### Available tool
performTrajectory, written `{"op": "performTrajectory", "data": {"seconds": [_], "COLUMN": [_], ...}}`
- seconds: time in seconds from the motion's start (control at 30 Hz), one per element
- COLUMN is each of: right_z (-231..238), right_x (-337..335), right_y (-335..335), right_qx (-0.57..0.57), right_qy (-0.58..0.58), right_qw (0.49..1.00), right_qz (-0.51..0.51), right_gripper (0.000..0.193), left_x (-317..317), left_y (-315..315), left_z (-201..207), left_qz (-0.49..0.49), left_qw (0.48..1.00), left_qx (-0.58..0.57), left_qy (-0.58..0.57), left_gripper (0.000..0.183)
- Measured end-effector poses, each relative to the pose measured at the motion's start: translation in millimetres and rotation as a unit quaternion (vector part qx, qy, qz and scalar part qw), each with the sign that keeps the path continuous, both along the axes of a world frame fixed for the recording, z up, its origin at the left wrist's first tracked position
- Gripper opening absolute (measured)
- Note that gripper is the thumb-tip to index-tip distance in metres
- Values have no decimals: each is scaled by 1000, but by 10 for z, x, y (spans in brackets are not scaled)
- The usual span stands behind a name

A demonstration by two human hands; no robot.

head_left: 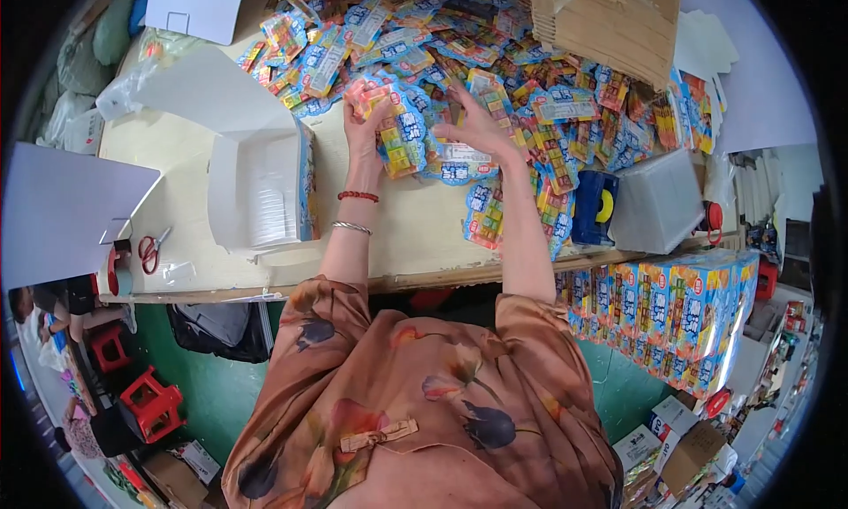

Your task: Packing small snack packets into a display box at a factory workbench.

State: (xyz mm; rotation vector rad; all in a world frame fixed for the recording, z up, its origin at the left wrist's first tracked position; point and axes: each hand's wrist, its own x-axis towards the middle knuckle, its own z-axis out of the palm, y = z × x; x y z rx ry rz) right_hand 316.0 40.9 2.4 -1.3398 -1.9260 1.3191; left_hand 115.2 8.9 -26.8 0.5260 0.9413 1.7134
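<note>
Upright in my left hand [364, 125] is a bunch of blue and yellow blister packs [403, 138] with small coloured pieces. The fingers close round the bunch's left edge. To its right, my right hand [484, 131] hovers over the pile, thumb and fingers apart and nothing visibly held between them. Around both hands spreads a heap of similar packs [565, 104], some face up, others back up. Left of my hands an open white carton [259, 186] lies with its flap raised; some transparent plastic shows inside.
Red-handled scissors [151, 251] and a tape roll [118, 269] lie at the table's left. A blue tape dispenser [594, 207] and a translucent plastic bin [655, 201] stand right. Torn cardboard [609, 23] covers the far packs. Wrapped cartons [671, 310] are stacked below the right edge.
</note>
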Motion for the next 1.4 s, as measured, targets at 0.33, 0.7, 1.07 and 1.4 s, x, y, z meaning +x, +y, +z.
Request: {"op": "performTrajectory", "data": {"seconds": [0.33, 0.7, 1.07, 1.4], "right_z": [51, -110, 233, 592], "right_x": [-491, -345, 16, -288], "right_y": [-193, -202, -669, -1052], "right_qx": [82, -124, 211, 121], "right_qy": [47, 413, -136, -212], "right_qw": [993, 887, 953, 942], "right_qz": [-67, -167, 172, 231], "right_gripper": [87, 61, 61, 70], "left_x": [130, 389, -321, -360], "left_y": [-41, -649, -1152, -1214], "left_z": [177, -159, 115, -185], "left_qz": [-50, -180, -178, -6], "left_qw": [991, 950, 944, 970], "left_qx": [116, -32, -223, -186], "left_qy": [33, 253, 165, 157], "left_gripper": [54, 88, 85, 52]}}
